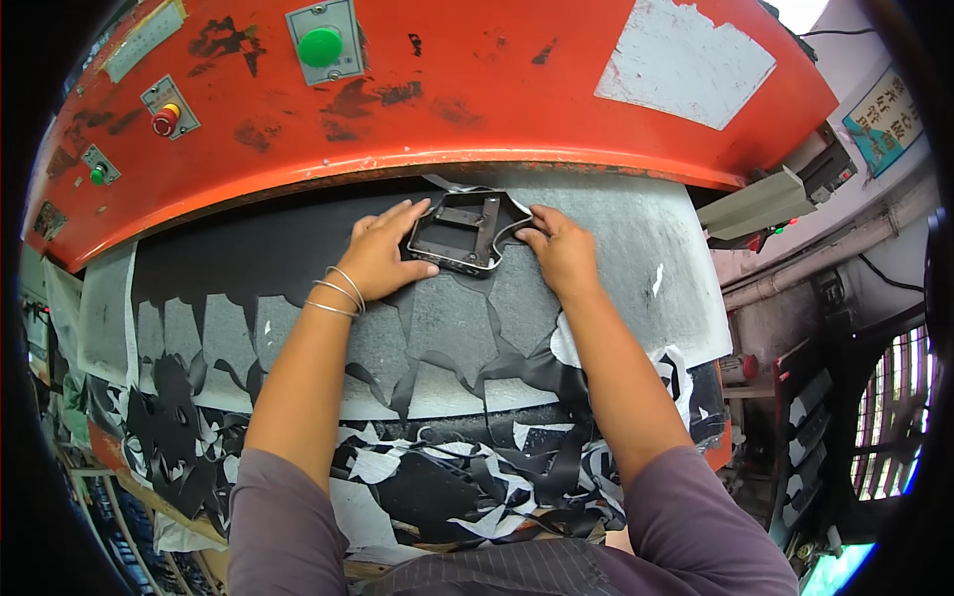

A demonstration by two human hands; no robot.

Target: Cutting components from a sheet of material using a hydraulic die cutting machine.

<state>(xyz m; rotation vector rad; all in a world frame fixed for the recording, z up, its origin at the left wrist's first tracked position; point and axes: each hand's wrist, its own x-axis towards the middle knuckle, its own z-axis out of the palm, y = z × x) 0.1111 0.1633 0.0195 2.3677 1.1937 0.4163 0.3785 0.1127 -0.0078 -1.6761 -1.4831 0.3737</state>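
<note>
A metal cutting die (484, 230) with a crossbar frame lies on a black sheet of material (258, 238) over a pale grey board (646, 248). My left hand (386, 255) grips the die's left side, thumb along its near edge and fingers at its far left corner. Thumb and fingers of my right hand (561, 250) close on the die's right edge, near a thin pale strip that curves there. Cut-out gaps (452, 323) edged by thin black remnants run along the near side of the sheet. Two thin bangles circle my left wrist.
An orange press head (427, 119) spans the far side, with a large green button (320, 47) and a red stop button (166, 120). Black and white scraps (467, 487) heap along the near edge. A metal bracket (760, 204) juts out at the right.
</note>
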